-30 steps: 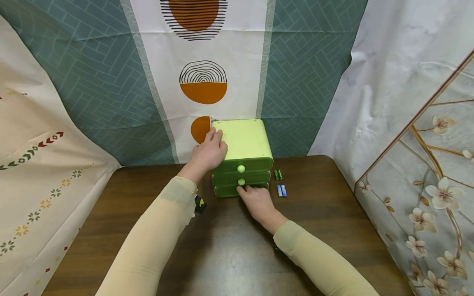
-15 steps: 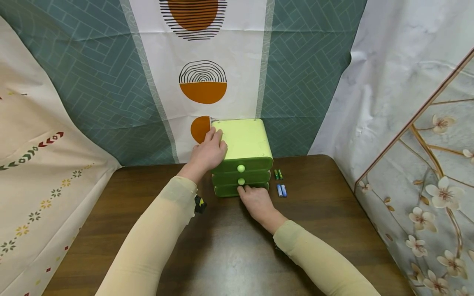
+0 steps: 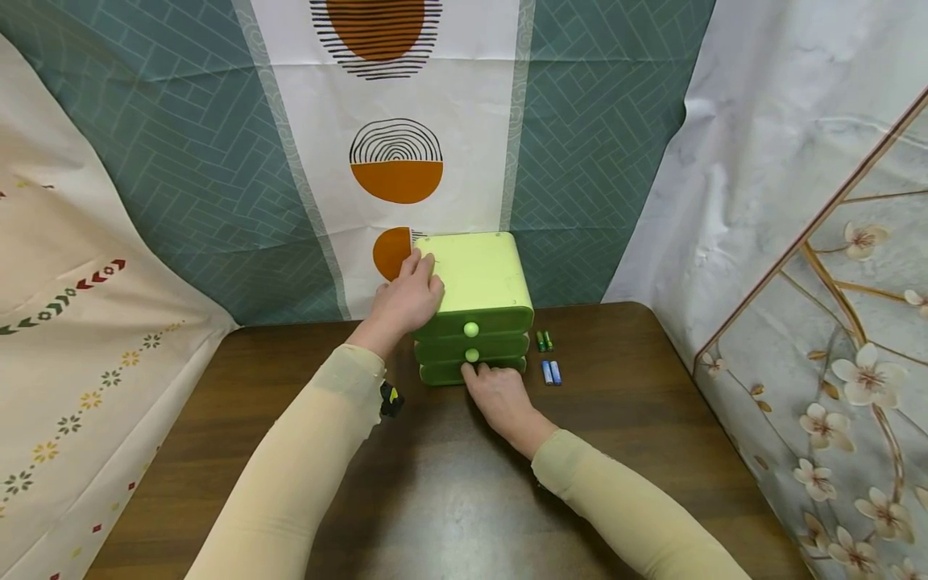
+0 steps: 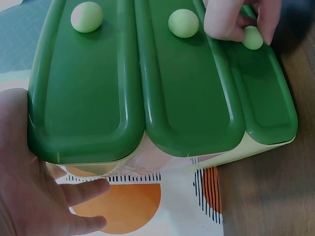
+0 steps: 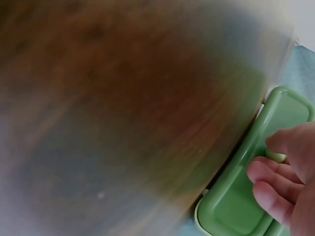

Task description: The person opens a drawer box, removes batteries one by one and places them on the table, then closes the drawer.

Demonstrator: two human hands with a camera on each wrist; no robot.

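Note:
A light-green chest (image 3: 482, 274) of 3 stacked small drawers stands against the curtain, its dark-green fronts facing me. My left hand (image 3: 408, 300) rests on the chest's upper left edge. In the left wrist view, that hand's fingers (image 4: 88, 191) extend past the chest's side. Down at the lowest drawer (image 4: 268, 98), my right hand (image 3: 500, 400) pinches its round knob (image 4: 253, 38) between thumb and fingers. The top knob (image 3: 471, 329) and middle knob (image 3: 472, 355) are untouched. The right wrist view shows the pinched knob (image 5: 276, 156) mostly covered by fingers.
Right of the chest lie two green batteries (image 3: 544, 341) and, nearer me, two blue-and-white batteries (image 3: 552, 373). All stand on a dark wooden table (image 3: 464, 499). Patterned curtains close off the back (image 3: 609, 161), left (image 3: 80, 282) and right (image 3: 783, 322).

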